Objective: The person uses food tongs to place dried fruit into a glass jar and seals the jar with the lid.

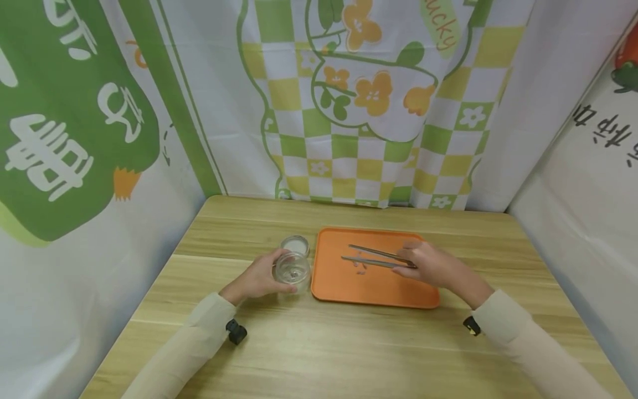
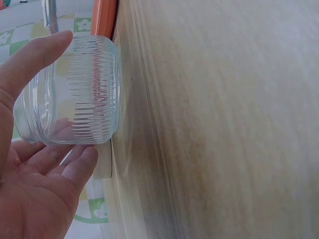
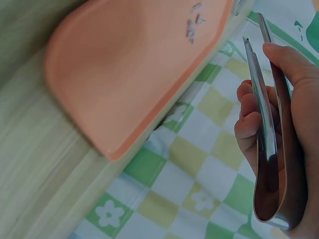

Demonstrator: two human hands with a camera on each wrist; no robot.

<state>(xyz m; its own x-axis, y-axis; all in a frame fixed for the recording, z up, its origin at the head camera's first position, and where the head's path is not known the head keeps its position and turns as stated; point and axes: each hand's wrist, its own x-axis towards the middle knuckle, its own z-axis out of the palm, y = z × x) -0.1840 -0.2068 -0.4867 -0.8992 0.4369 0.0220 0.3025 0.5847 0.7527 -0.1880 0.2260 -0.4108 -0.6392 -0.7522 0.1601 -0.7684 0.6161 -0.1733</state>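
- Nearest the head camera lay two pale sleeves [image 1: 199, 338], each with a small black device [image 1: 236, 331] at the wrist.
- The left hand [image 1: 263, 275] grasped a clear glass jar [image 1: 292, 269], thumb on one side and fingers on the other. The jar stood upright on the worktop [image 1: 319, 349], just beside the tray; its lower wall was ribbed.
- A round lid [image 1: 295, 244] lay flat on the worktop just beyond the jar.
- The right hand [image 1: 426, 261] gripped metal tongs [image 1: 379, 262] over the orange tray [image 1: 344, 291]. The two arms of the tongs stood apart, with teeth visible inside one tip.
- Small pieces [image 1: 360, 271] lay on the tray near those tips; contact could not be determined.
- Writing: the checked rear cloth [image 1: 349, 149] bore "lucky" in orange letters, cut by the upper edge of the view. The green panel [image 1: 65, 122] carried large white characters, partly cropped; the right-hand cloth [image 1: 588, 188] carried black characters, also cropped. Neither set was read with certainty.
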